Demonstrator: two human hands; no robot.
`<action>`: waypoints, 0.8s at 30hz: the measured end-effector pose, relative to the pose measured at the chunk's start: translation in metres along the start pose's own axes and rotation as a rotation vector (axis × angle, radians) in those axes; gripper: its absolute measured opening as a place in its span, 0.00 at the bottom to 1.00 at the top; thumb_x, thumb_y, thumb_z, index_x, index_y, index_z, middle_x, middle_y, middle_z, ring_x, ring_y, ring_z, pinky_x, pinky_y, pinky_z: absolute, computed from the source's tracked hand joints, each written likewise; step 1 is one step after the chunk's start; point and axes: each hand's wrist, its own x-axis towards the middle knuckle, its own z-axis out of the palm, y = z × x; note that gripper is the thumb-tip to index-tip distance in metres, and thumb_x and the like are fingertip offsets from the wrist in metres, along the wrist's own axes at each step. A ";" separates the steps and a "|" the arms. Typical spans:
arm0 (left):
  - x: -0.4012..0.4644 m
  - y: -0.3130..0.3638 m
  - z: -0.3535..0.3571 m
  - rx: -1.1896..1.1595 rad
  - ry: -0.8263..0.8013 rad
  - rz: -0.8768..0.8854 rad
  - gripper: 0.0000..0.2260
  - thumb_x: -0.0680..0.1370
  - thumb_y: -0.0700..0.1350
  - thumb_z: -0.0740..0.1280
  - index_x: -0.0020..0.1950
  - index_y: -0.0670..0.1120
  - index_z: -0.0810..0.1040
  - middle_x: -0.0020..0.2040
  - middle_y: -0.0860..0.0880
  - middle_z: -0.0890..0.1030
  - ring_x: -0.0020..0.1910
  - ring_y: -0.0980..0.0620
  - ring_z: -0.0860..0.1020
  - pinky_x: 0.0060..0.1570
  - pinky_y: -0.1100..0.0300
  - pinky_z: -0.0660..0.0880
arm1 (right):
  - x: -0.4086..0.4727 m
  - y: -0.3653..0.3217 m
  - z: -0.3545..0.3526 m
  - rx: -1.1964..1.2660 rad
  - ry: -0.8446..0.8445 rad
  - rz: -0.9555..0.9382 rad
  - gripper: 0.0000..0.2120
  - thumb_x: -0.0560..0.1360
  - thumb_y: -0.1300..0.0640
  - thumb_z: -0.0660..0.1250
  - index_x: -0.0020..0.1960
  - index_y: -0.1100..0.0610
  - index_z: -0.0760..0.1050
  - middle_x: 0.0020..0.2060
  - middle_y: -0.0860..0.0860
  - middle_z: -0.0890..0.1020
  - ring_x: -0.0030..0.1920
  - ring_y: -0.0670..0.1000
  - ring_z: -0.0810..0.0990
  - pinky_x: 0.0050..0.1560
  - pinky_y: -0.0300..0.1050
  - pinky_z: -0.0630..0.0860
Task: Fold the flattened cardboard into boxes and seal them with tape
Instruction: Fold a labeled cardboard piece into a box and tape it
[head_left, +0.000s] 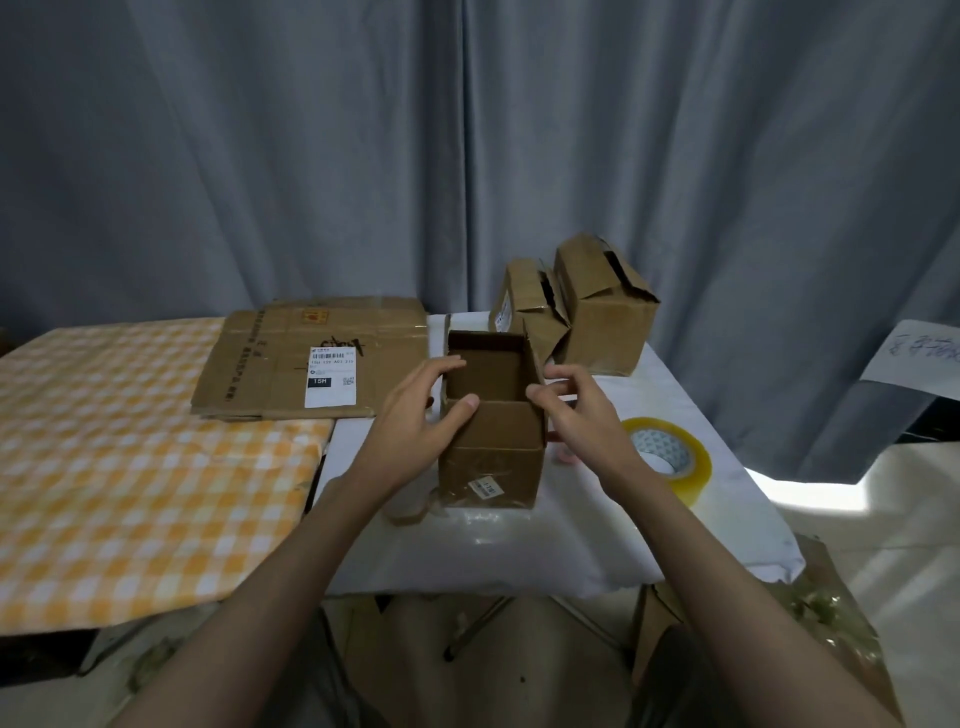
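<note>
Forearms, two, reaching in. Left hand (423, 410): thumb on near flap of open box (493, 441), mid-desk (519, 540). Right hand (576, 410): apparently pinching right wall. Advice: fold flaps flat; tape roll (670, 457) beside.

Small brown box (491, 447) upright on white table, top open; flattened cardboard (311, 358) behind-left; tape roll (667, 457) right.

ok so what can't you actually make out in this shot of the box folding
- Head view: the open box has its bottom hidden by its own walls, so whether it is taped is unknown.
- Text on the shipping label of the flattened cardboard: too small.
- The small pink thing behind the right hand: partly hidden, unidentifiable.
- The paper sign: cut off by the right edge.
</note>
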 end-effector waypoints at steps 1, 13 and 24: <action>0.000 -0.001 0.000 0.002 0.005 -0.002 0.17 0.80 0.54 0.66 0.67 0.54 0.72 0.67 0.57 0.73 0.64 0.59 0.71 0.60 0.60 0.70 | 0.001 -0.001 0.001 -0.008 0.020 0.007 0.14 0.79 0.49 0.66 0.63 0.52 0.71 0.52 0.48 0.77 0.51 0.48 0.80 0.46 0.50 0.81; 0.000 -0.021 -0.018 0.133 0.129 -0.233 0.31 0.69 0.62 0.74 0.66 0.48 0.72 0.62 0.51 0.77 0.60 0.54 0.76 0.57 0.57 0.73 | 0.003 0.027 -0.004 0.273 0.103 0.220 0.10 0.84 0.59 0.55 0.48 0.60 0.71 0.46 0.59 0.78 0.45 0.59 0.83 0.39 0.50 0.83; 0.079 0.005 -0.014 0.660 -0.419 -0.133 0.58 0.65 0.59 0.78 0.81 0.52 0.42 0.80 0.49 0.56 0.73 0.43 0.57 0.68 0.47 0.63 | 0.003 0.030 -0.005 0.163 0.115 0.170 0.09 0.85 0.56 0.53 0.52 0.60 0.68 0.48 0.61 0.78 0.42 0.57 0.84 0.37 0.48 0.84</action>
